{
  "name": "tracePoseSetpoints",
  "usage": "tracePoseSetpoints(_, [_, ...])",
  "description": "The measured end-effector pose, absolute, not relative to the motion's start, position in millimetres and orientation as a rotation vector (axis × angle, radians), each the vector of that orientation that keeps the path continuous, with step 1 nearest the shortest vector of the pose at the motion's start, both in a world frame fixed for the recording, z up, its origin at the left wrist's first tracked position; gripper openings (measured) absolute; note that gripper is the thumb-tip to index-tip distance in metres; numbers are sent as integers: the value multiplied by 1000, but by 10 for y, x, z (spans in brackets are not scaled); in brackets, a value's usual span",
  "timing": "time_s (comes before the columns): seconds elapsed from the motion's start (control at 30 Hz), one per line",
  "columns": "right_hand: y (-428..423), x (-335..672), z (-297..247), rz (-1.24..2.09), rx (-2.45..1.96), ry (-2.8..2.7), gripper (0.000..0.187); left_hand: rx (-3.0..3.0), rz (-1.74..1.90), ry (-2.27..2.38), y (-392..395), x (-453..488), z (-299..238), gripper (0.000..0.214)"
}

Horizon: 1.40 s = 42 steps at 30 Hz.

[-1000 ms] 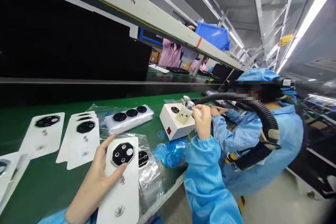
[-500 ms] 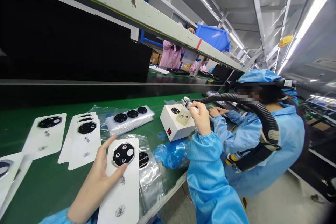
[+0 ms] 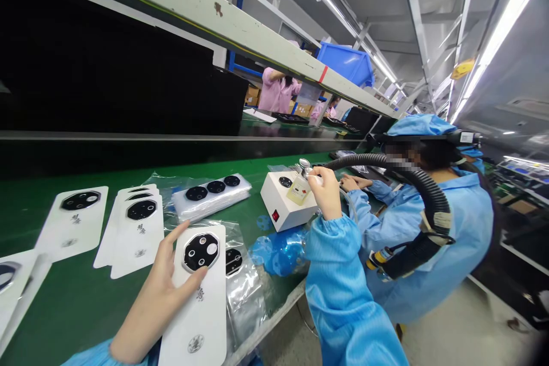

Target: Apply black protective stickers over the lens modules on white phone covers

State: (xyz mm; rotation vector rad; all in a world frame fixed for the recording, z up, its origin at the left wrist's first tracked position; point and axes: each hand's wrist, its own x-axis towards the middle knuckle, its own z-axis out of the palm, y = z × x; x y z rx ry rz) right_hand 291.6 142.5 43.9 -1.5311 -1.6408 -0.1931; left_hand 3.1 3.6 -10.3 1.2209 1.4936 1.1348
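Observation:
A white phone back cover (image 3: pixel 195 309), with a black camera plate, dark lettering and a round emblem, is held tilted in my left hand (image 3: pixel 156 291). My thumb lies across its face just below the camera plate, and the index finger reaches past the left edge. Further right, my right hand (image 3: pixel 328 197) is closed beside a small bottle (image 3: pixel 299 190) of yellowish liquid with a metal top. A bit of white shows at the fingertips; I cannot make out what it is. Under the bottle stands a white box (image 3: pixel 285 211) with a red switch.
Several similar covers (image 3: pixel 137 240) lie to the left on the green bench (image 3: pixel 81 291). Behind them is a wrapped stack of camera plates (image 3: pixel 212 197). Clear plastic bags (image 3: pixel 246 303) and blue film (image 3: pixel 281 251) lie nearby. A black hose (image 3: pixel 412 168) arches before a co-worker (image 3: pixel 454 217) at right.
Both hands stay almost where they were, with the cover still in my left hand. The whole view has shifted very slightly.

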Motion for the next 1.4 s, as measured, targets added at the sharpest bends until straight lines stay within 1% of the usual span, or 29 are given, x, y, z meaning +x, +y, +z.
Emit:
tracePoseSetpoints(0.37, [1420,2959,454,-247,-1484,-1668,22,1220,1134,1451,76,-17,-188,72])
tracePoseSetpoints(0.57, [1438,3042,622,-333,-1496,-1698,8,1210,1142,1439,52,15,-138,70])
tracePoseSetpoints(0.97, [1533,3014,1044,-523,-1584,-2191,14,1223,1123,1501,44,26,-125,69])
tracePoseSetpoints(1.2, [1574,2980,1080,-618,-1607,-2307,16,1216,1166,1469,47,28,-127,70])
tracePoseSetpoints(1.4, [1588,2973,1073,-636,-1620,-2348,17,1218,1160,1469,53,22,-136,73])
